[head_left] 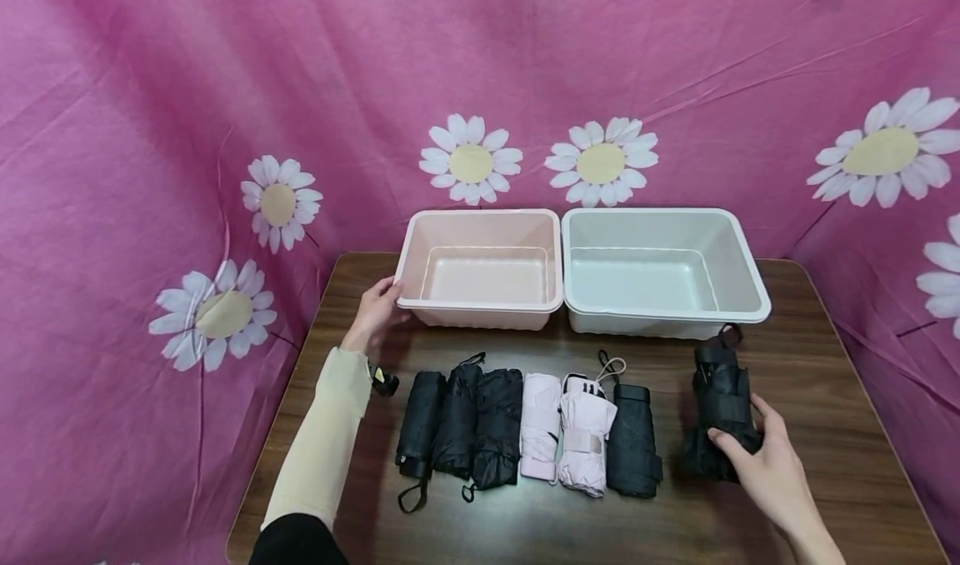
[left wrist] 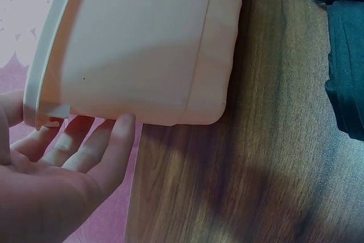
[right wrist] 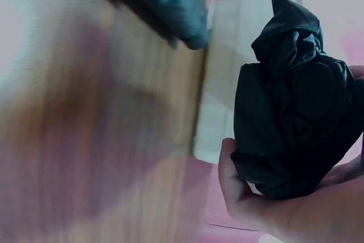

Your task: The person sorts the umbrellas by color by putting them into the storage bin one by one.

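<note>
My right hand (head_left: 776,473) grips a folded black umbrella (head_left: 723,407) near its lower end, at the right of the table. In the right wrist view the umbrella's bunched black fabric (right wrist: 290,112) fills the hand, with the thumb along one side. My left hand (head_left: 375,311) holds the front left corner of a pink plastic bin (head_left: 480,305); the left wrist view shows the thumb at the rim and the fingers curled under it. Between the hands lies a row of folded umbrellas: several black ones (head_left: 498,427) and two pale pink ones (head_left: 540,427), (head_left: 583,444).
A pale green-white bin (head_left: 667,315) stands right beside the pink one at the back of the brown wooden table (head_left: 517,532). Behind both hangs a pink curtain (head_left: 525,65) with large daisies. A small black and yellow object (head_left: 385,380) sits by the left wrist.
</note>
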`<state>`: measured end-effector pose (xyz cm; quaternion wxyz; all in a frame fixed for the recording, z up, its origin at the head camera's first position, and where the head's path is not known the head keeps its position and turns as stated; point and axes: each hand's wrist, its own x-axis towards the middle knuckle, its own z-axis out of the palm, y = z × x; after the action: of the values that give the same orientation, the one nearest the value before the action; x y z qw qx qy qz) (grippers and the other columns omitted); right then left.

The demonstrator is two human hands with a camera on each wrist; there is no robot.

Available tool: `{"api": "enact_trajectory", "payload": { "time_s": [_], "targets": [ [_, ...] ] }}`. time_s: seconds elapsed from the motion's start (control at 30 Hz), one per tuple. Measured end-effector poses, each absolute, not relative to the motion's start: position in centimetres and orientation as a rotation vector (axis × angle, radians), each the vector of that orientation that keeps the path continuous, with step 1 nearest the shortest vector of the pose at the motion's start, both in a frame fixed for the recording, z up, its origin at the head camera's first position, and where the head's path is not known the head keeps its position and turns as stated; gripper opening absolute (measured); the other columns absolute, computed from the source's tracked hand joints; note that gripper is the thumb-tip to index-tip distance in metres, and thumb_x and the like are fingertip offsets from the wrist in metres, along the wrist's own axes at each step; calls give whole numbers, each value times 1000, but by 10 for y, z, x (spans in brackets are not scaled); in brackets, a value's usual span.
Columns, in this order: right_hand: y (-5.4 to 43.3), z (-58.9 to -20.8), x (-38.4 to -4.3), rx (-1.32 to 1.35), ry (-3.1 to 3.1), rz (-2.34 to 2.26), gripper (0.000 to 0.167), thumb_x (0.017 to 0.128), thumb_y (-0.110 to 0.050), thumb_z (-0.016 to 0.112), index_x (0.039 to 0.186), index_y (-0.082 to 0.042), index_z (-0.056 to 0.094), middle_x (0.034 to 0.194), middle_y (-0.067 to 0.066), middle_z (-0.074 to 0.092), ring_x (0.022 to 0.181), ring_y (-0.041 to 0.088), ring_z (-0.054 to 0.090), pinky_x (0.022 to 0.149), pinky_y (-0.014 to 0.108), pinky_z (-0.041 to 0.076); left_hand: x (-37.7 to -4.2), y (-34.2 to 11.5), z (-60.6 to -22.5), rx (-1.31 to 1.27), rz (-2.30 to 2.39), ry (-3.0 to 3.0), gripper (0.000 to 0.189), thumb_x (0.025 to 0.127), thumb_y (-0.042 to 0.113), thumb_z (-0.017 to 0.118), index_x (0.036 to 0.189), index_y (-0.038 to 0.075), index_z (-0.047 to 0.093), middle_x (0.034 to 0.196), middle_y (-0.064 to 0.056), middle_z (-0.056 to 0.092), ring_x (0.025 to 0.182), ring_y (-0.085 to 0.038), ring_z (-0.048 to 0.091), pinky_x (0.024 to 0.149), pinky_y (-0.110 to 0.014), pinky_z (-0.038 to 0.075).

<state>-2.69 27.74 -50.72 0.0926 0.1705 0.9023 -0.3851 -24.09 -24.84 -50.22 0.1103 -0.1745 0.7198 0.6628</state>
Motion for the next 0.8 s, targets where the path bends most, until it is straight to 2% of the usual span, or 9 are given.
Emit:
{"api": "enact_trajectory", "payload": {
  "time_s": [0.1, 0.17, 0.23, 0.3, 0.37, 0.43, 0.5, 0.57, 0.8],
  "targets": [
    [279, -501, -27, 479, 2728, -1197, 88, 94, -34, 61, 152, 4, 6, 126, 35, 46, 93, 15, 59, 63, 17, 41, -240, -249, -502, -509, 1950, 2116, 48, 103, 25, 45, 147, 8, 37, 141, -26, 45, 112, -29, 56, 91, -40, 55],
    [278, -498, -27, 469, 2764, -1238, 86, 93, -30, 64, 151, 4, 11, 124, 34, 49, 84, -7, 51, 58, 10, 37, -239, -249, -502, -511, 1958, 2111, 48, 103, 25, 46, 146, 8, 38, 140, -26, 46, 109, -27, 57, 84, -35, 57],
    [277, -495, -27, 464, 2804, -1281, 83, 90, -26, 67, 150, 3, 18, 119, 30, 54, 78, -21, 40, 59, 8, 36, -239, -249, -503, -512, 1970, 2099, 48, 103, 25, 46, 146, 8, 38, 140, -26, 46, 109, -27, 57, 86, -37, 56],
    [275, -491, -29, 454, 2824, -1330, 80, 89, -22, 68, 149, 3, 21, 113, 21, 58, 77, -22, 41, 60, 7, 38, -238, -248, -503, -514, 1975, 2094, 47, 103, 26, 46, 146, 8, 39, 139, -26, 46, 112, -29, 56, 93, -43, 53],
    [275, -487, -32, 448, 2826, -1374, 79, 89, -21, 68, 149, 2, 22, 104, 1, 60, 77, -21, 43, 60, 7, 40, -238, -248, -503, -515, 1981, 2090, 47, 103, 26, 46, 146, 8, 39, 139, -26, 46, 115, -32, 54, 101, -51, 47],
    [275, -483, -37, 434, 2808, -1436, 79, 90, -19, 68, 150, 2, 21, 97, -19, 56, 78, -19, 47, 60, 8, 43, -238, -248, -503, -508, 1987, 2086, 48, 103, 26, 45, 146, 8, 38, 140, -26, 45, 118, -33, 52, 104, -54, 42],
    [276, -479, -41, 426, 2795, -1495, 77, 90, -17, 67, 150, 0, 22, 92, -33, 48, 78, -18, 49, 61, 8, 44, -237, -247, -504, -503, 1993, 2084, 48, 103, 26, 45, 147, 8, 37, 141, -25, 44, 121, -35, 50, 105, -55, 41],
    [275, -474, -47, 416, 2787, -1553, 74, 90, -14, 66, 150, -2, 24, 92, -37, 46, 80, -18, 49, 63, 7, 44, -237, -247, -504, -497, 2002, 2071, 48, 103, 25, 44, 147, 8, 36, 142, -25, 43, 124, -37, 48, 106, -56, 40],
    [273, -456, -68, 395, 2760, -1713, 69, 90, -11, 65, 149, -9, 31, 96, -39, 50, 85, -17, 50, 68, 2, 42, -238, -246, -505, -495, 2011, 2055, 48, 104, 26, 43, 148, 9, 35, 145, -24, 42, 127, -41, 45, 105, -57, 40]
  ]
}}
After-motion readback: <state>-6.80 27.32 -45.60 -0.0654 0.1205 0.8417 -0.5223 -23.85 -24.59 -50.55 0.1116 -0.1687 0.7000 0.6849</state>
